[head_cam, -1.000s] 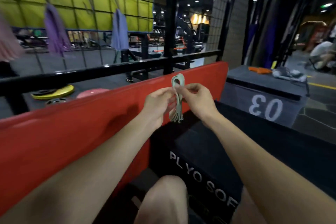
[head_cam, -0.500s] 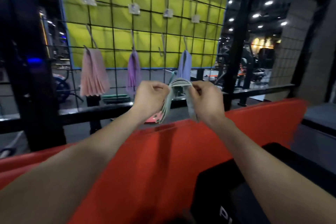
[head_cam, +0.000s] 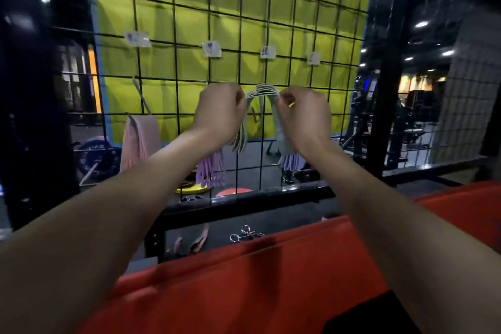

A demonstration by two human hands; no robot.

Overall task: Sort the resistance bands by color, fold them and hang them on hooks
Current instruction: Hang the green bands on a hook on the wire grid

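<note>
My left hand (head_cam: pixel 219 114) and my right hand (head_cam: pixel 303 116) each pinch one side of a folded bundle of pale green resistance bands (head_cam: pixel 262 91), spread into an arch up against the black wire grid (head_cam: pixel 173 43). A bare hook (head_cam: pixel 253 115) shows on the grid under the arch. Pink bands (head_cam: pixel 139 138) hang from a hook at the left. Purple bands (head_cam: pixel 211 171) hang below my left wrist, and lilac-blue bands (head_cam: pixel 291 161) hang below my right wrist, both partly hidden by my arms.
Small white labels (head_cam: pixel 211 49) are clipped to the grid above the hooks. A red pad (head_cam: pixel 244 285) lies between me and the black rail (head_cam: pixel 244 202). Metal clips (head_cam: pixel 245 233) and loose straps (head_cam: pixel 199 241) lie on the floor. Weight plates (head_cam: pixel 191 188) sit behind the grid.
My view has risen from the black plyo box to the wire grid. Both hands have lifted the green bundle up to the grid and spread its loop wider.
</note>
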